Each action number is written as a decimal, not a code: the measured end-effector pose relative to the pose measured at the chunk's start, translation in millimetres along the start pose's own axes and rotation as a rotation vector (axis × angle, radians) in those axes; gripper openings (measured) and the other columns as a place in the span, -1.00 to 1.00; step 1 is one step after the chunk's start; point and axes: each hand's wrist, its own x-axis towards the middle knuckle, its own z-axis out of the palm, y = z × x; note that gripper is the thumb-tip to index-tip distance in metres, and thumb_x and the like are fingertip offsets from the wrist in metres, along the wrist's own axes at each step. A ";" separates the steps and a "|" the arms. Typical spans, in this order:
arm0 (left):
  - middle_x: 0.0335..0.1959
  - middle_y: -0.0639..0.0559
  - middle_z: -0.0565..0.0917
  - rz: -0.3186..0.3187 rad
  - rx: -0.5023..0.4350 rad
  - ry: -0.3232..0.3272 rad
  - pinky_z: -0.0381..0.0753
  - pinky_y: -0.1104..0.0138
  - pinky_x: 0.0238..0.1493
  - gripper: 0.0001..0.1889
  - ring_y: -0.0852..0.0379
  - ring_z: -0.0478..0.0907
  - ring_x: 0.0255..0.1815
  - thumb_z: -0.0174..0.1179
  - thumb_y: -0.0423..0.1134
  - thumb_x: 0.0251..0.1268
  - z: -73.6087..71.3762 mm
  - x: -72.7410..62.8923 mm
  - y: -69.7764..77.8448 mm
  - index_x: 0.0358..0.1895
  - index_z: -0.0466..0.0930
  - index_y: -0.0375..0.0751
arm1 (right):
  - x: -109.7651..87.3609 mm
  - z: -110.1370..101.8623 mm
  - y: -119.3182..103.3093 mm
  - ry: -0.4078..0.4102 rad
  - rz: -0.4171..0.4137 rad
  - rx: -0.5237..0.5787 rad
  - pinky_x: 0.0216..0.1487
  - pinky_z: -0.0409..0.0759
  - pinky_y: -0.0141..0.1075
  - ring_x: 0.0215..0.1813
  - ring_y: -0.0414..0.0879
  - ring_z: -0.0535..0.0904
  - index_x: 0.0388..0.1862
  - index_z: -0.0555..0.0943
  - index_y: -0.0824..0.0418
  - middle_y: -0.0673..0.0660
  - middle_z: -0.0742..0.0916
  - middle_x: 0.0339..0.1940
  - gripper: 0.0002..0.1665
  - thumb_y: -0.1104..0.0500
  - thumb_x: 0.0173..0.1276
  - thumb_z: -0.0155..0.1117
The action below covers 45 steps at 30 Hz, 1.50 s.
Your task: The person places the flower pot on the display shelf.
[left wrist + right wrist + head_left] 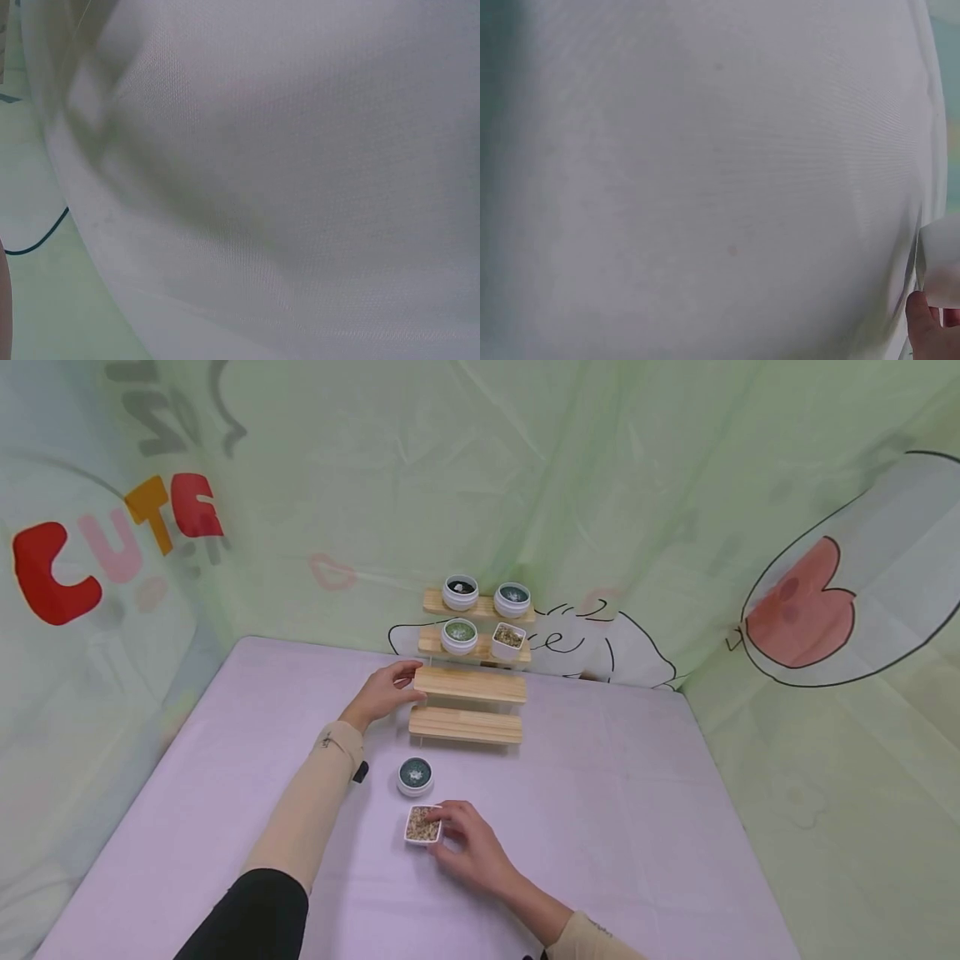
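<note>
My left hand holds the left end of a tiered wooden display stand, thumb in front and fingers behind one of its lower boards. Lower down, my right hand grips a small square white pot filled with beige-brown bits, fingers at the far side and thumb at the near corner. That white pot also shows at the right edge of the right wrist view, with fingertips against it. Just beyond it stands a round white pot with a dark teal filling. The left wrist view shows mostly cloth.
On the stand's upper two boards sit a dark-filled round pot, a teal-filled round pot, a green-filled round pot and a square pot. A pale lilac cloth covers the table; a printed green curtain hangs behind.
</note>
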 end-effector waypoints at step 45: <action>0.34 -0.21 0.42 -0.051 0.025 -0.009 0.35 0.28 0.43 -0.27 -0.06 0.33 0.39 0.42 -0.24 0.16 -1.0 -3.2 9.6 0.39 0.33 -0.29 | 79.5 -81.5 -31.2 0.299 0.138 0.314 0.20 0.60 -0.36 0.28 0.07 0.45 0.21 0.48 0.34 0.25 0.51 0.26 -0.50 0.43 0.28 0.29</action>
